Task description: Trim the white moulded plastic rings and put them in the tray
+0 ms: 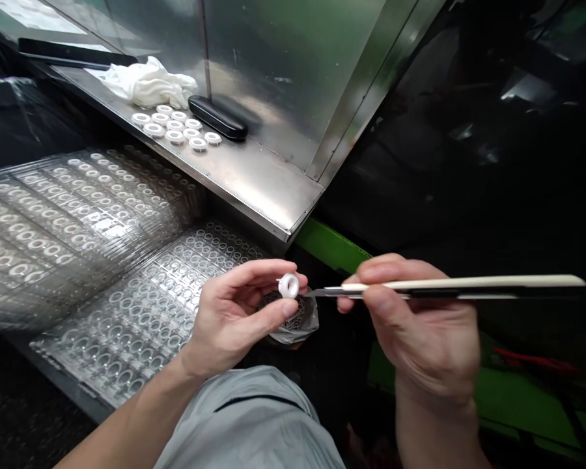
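Note:
Between the thumb and fingers of my left hand (239, 306) is a small white plastic ring (288, 286) with a hole through its middle. My right hand (415, 319) grips a craft knife (469, 287) with a white and black handle, pen-fashion. Its thin blade points left, and the tip is close beside the ring; whether they touch I cannot tell. Below the ring, partly hidden by my left hand, is a bag-lined container (297, 329) with thin scraps in it.
Several white rings (174, 137) lie on the metal ledge (268, 195), near a black case (218, 118) and a white cloth (149, 81). At left, a clear tray (141, 312) with round pockets sits beside stacked trays (53, 215) full of rings. A green machine base (329, 245) stands right.

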A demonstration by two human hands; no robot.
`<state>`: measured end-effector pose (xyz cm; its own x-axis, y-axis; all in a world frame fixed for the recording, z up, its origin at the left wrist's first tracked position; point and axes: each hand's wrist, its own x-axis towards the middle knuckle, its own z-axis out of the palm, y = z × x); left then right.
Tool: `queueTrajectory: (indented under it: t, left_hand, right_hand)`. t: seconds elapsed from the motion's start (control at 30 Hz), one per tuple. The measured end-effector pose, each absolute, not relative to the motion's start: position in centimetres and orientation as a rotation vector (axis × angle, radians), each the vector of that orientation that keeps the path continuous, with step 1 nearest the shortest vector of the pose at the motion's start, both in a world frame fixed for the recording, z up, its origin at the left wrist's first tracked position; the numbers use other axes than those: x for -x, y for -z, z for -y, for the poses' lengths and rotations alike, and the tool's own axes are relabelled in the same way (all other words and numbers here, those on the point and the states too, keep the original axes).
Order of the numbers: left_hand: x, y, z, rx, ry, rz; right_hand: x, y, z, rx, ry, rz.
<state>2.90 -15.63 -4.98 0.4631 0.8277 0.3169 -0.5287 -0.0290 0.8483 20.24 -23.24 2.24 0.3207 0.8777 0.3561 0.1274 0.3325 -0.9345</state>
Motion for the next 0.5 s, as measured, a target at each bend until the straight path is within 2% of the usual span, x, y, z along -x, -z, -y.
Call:
queueTrajectory:
  t: [0.5]
  left_hand:
    - [-1.7, 5.8, 15.7, -1.254, -1.094, -0.403]
  right_hand:
    - [-19.6, -2.3, 22.3, 1.300, -0.541, 1.320]
